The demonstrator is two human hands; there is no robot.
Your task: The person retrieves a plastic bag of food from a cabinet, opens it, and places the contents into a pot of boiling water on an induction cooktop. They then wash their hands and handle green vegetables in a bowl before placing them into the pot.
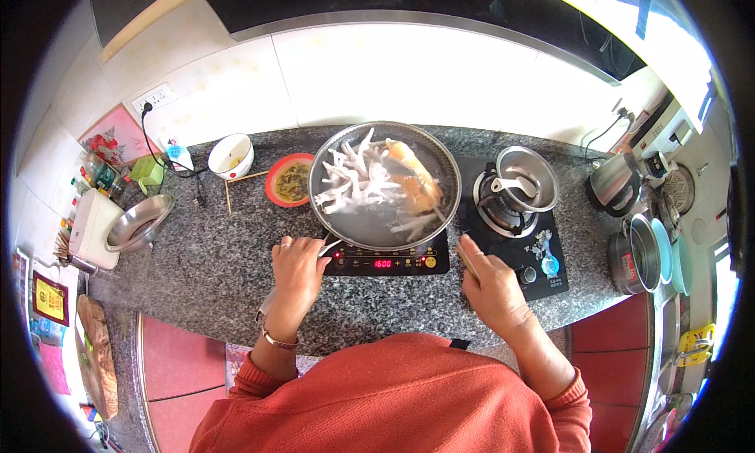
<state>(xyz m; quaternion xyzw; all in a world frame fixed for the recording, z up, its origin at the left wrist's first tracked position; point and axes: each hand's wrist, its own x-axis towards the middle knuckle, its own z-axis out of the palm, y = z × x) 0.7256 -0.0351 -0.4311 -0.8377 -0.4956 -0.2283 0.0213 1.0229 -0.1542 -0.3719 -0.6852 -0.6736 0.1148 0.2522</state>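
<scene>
A wide metal pan (321,217) stands on a lit induction cooktop (384,265). Pale chicken feet (357,179) lie heaped in its left half, with steam drifting over the liquid. A large golden-brown piece of food (416,179), of unclear kind, sits on the right side. My right hand (492,285) grips the wooden handle (468,261) of a utensil whose metal shaft (440,215) reaches over the pan's right rim; its working end is hard to make out. At the pan's front left, my left hand (299,273) holds a slender pale utensil (329,248), mostly hidden by the fingers.
A red-rimmed dish of cooked greens (290,180), a pair of chopsticks (246,177) and a white bowl (231,157) are left of the pan. On the gas burner to the right, a steel bowl (542,176) holds a white spoon (513,186). A kettle (613,181) stands farther right.
</scene>
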